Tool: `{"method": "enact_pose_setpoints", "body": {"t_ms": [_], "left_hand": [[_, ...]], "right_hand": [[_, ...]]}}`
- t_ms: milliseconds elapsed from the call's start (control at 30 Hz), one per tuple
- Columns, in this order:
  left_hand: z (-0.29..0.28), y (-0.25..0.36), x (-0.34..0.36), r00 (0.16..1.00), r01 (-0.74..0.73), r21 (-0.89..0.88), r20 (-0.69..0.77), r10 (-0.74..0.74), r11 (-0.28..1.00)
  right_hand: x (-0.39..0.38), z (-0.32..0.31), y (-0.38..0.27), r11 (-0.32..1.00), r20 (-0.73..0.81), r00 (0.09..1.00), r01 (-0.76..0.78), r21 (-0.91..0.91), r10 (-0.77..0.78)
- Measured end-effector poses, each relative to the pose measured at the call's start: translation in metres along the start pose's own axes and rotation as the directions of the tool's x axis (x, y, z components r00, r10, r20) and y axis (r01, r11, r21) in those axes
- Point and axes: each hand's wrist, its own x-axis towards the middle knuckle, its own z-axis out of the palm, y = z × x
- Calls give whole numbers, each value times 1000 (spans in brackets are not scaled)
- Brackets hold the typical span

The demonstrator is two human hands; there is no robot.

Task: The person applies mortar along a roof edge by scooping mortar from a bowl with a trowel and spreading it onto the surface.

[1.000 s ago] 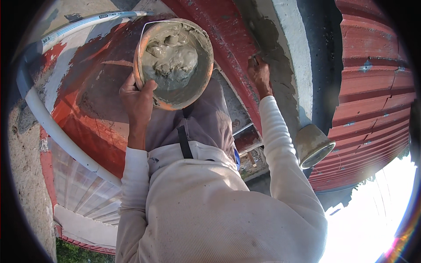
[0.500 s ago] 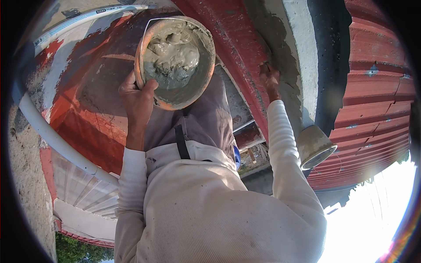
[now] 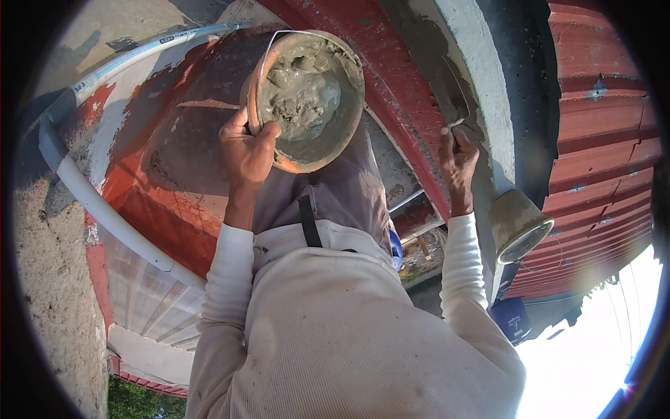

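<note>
My left hand (image 3: 246,150) grips the rim of a round orange bucket (image 3: 307,162) and holds it up in front of me. The bucket is partly filled with wet grey mortar (image 3: 299,94). My right hand (image 3: 457,162) is closed on the handle of a trowel (image 3: 447,94). Its grey blade lies flat against the mortar-smeared strip of wall (image 3: 419,42), between the red painted band (image 3: 377,77) and the pale rough plaster (image 3: 481,63). Both my sleeves are white, and my torso fills the lower middle.
A white pipe (image 3: 105,209) curves along the left over a red and grey stained surface. A mortar-coated cone-shaped fitting (image 3: 518,225) sticks out of the wall below my right hand. Red corrugated sheeting (image 3: 600,140) lies at the right, with a blue object (image 3: 513,318) below it.
My right hand has slid with the trowel along the wall strip, to the right and lower in the picture. The bucket has shifted slightly to the right in my left hand.
</note>
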Motion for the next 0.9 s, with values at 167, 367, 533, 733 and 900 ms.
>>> {"method": "enact_pose_setpoints", "body": {"t_ms": [167,367,533,733,900], "left_hand": [[20,8,1,997,-38,109,65,31,993],[32,22,-7,979,-107,148,186,78,983],[29,21,-6,974,-121,209,214,76,970],[32,29,-2,966,-166,237,235,109,957],[32,41,-1,962,-189,253,242,127,949]], "right_hand": [[-21,9,-87,967,319,937,201,-158,-142],[14,60,-109,803,441,848,470,-367,-295],[17,58,-110,684,323,817,577,-447,-478],[23,47,-117,520,245,697,683,-513,-673],[41,39,-115,396,219,556,770,-500,-802]]}}
